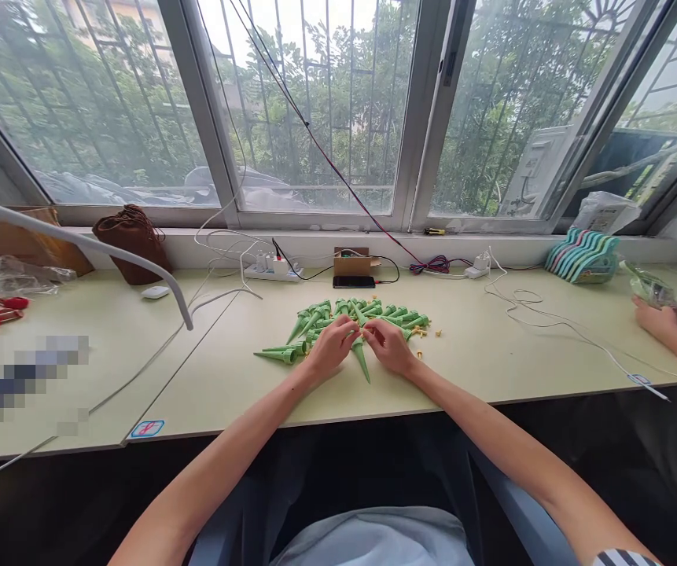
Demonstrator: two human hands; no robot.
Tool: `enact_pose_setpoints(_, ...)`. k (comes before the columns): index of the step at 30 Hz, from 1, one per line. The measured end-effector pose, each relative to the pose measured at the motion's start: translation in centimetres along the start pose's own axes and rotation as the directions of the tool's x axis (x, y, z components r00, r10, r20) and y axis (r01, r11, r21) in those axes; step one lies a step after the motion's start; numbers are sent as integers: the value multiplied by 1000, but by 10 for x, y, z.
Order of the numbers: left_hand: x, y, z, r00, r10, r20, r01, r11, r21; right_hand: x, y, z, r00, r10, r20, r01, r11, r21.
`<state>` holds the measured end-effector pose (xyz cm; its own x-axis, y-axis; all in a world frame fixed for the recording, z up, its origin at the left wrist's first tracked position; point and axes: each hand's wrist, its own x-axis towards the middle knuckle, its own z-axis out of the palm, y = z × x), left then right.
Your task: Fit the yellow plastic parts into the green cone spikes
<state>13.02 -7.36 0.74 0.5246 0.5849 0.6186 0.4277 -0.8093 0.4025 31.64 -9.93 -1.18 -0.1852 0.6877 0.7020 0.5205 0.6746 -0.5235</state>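
My left hand point(333, 346) and my right hand point(390, 346) meet at the middle of the pile, both with fingers closed in a pinch. A green plastic spike point(362, 363) points down toward me from between them, its wide end at my left fingertips. Something small and yellowish shows where the fingertips meet, but my right fingers mostly cover what they hold. Around and behind my hands lies a heap of similar green spikes point(318, 314). One spike point(276, 355) rests at the heap's left edge. Several small yellow plugs point(420, 354) are scattered to the right.
A phone point(354, 282) lies before a small open cardboard box point(347, 261). Behind are a power strip point(273, 272) and cables. A white cable point(574, 322) crosses the right side, near teal hangers point(583, 255) and another person's hands point(660, 318). A grey curved bar point(108, 245) reaches in at left.
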Motion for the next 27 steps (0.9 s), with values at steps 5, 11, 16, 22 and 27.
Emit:
enact_pose_setpoints(5, 1, -2, 2, 999, -1, -33, 2, 1000, 10, -1, -3, -2, 1000, -14, 27, 13, 999, 34)
enact_pose_setpoints(11, 2, 0, 0, 999, -5, -33, 5, 1000, 19, 0, 0, 0, 1000, -12, 6, 12, 999, 36)
enact_pose_setpoints(16, 1, 2, 0, 1000, -18, -16, 18, 1000, 7, 1, 3, 1, 1000, -12, -2, 12, 1000, 29)
enact_pose_setpoints(22, 0, 1, 1, 1000, -26, 3, 26, 1000, 0, 1, 5, 2, 1000, 3, 4, -3, 1000, 12)
enact_pose_setpoints(27, 1, 0, 0, 1000, -17, -5, 17, 1000, 17, 2, 4, 1, 1000, -7, -4, 7, 1000, 12)
